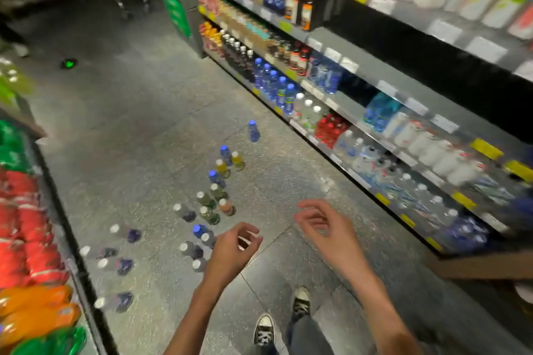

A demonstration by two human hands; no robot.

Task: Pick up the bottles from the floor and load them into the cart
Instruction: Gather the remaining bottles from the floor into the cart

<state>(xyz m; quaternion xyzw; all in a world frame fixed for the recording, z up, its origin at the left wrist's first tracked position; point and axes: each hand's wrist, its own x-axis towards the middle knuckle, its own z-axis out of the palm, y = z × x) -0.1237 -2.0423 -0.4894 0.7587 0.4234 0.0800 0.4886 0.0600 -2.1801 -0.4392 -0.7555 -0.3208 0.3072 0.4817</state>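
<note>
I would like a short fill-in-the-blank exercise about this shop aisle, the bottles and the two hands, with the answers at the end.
1. The loose bottles stand on the ____.
2. Both the left hand and the right hand hold ____.
3. The bottle standing alone, farthest from the person, has a ____ cap.
4. The person wears black sneakers with ____ laces.

Answers: floor; nothing; blue; white

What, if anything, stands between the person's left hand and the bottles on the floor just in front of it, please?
Nothing visible does. The left hand hangs empty, fingers loosely curled, right above the nearest white-capped bottles, with only bare floor and air around. The right hand is off to the side, also empty. The cart is not clearly in view.
</note>
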